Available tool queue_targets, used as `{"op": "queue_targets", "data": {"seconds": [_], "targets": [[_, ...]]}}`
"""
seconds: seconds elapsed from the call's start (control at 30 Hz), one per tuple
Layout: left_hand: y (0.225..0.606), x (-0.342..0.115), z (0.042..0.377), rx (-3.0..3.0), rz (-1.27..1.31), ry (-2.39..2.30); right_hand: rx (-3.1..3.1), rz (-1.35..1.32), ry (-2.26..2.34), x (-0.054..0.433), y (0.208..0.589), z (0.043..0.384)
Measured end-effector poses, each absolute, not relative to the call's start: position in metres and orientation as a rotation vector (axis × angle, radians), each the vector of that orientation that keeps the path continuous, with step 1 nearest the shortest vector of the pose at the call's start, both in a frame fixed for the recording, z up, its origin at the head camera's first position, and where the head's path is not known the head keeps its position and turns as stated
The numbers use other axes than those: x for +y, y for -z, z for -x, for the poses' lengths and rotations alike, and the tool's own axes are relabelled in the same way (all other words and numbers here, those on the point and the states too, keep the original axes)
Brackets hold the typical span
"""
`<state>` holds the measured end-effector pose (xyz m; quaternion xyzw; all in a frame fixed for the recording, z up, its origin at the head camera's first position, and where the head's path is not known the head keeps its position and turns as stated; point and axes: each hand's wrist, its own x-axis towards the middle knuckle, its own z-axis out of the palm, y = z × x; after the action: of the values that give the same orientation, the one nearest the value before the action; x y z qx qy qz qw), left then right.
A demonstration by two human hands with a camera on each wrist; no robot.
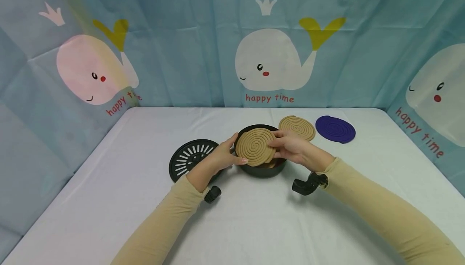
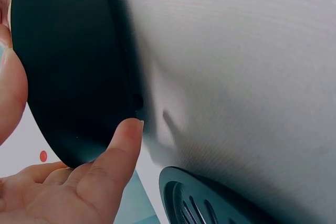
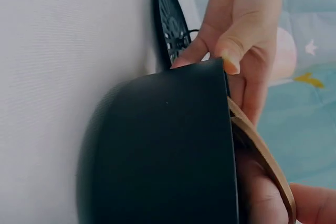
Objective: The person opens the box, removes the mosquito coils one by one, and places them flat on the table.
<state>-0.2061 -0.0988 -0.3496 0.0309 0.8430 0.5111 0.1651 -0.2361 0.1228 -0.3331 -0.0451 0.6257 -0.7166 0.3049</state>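
A round black mosquito coil tin [image 1: 262,171] stands on the table in the head view. My left hand [image 1: 220,158] holds the tin at its left side, the thumb over the rim. A tan mosquito coil [image 1: 256,147] lies slanted over the tin's opening, and my right hand [image 1: 290,148] pinches its right edge. In the right wrist view the thumb and a finger [image 3: 262,200] of that hand grip the coil [image 3: 270,161] from both faces, one reaching inside the rim. Something tan shows beneath the coil, mostly hidden.
The slotted black lid [image 1: 192,159] lies left of the tin, partly behind my left hand. Behind and to the right lie another tan coil [image 1: 297,127] and a purple coil [image 1: 335,129]. A blue whale-print curtain [image 1: 203,67] borders the white table [image 1: 254,224].
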Motion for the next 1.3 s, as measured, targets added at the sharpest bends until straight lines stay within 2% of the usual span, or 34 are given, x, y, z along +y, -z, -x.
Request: {"op": "queue_targets", "data": {"seconds": [0.83,1.3], "targets": [[0.351,-0.097,0.204,2.396,-0.072,-1.475,1.589,0.137,2.085,0.178,0.32,0.216],[0.349,-0.097,0.204,2.418,-0.077,-1.462,1.584,0.114,2.164,0.213,0.313,0.216]]}}
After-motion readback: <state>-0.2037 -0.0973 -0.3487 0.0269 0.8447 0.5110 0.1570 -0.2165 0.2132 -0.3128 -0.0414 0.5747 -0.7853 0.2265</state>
